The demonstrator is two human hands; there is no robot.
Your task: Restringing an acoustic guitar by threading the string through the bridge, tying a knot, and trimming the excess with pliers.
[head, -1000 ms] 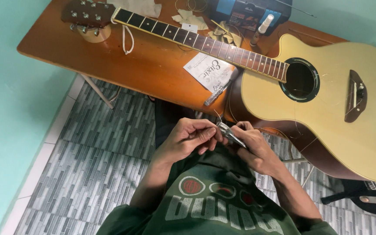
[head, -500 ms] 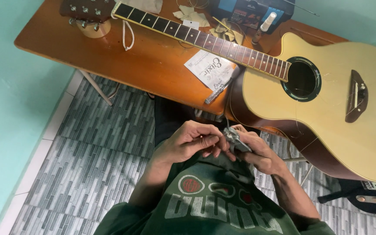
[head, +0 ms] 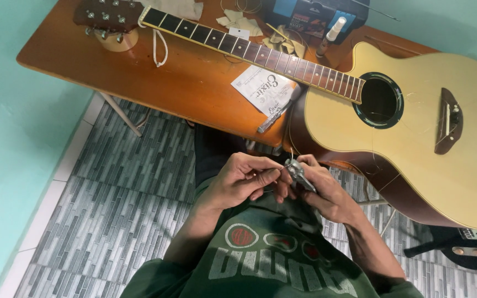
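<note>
Close to the camera, over the person's lap, the left hand (head: 244, 179) and right hand (head: 324, 190) meet; the right hand is closed around a small silvery metal tool (head: 300, 175), and the left hand's fingertips pinch at its tip. Beyond them, an acoustic guitar (head: 415, 127) lies on the wooden table (head: 155, 83), its body overhanging the near edge. A white paper packet (head: 265, 91) lies near that edge, beside the guitar's neck.
</note>
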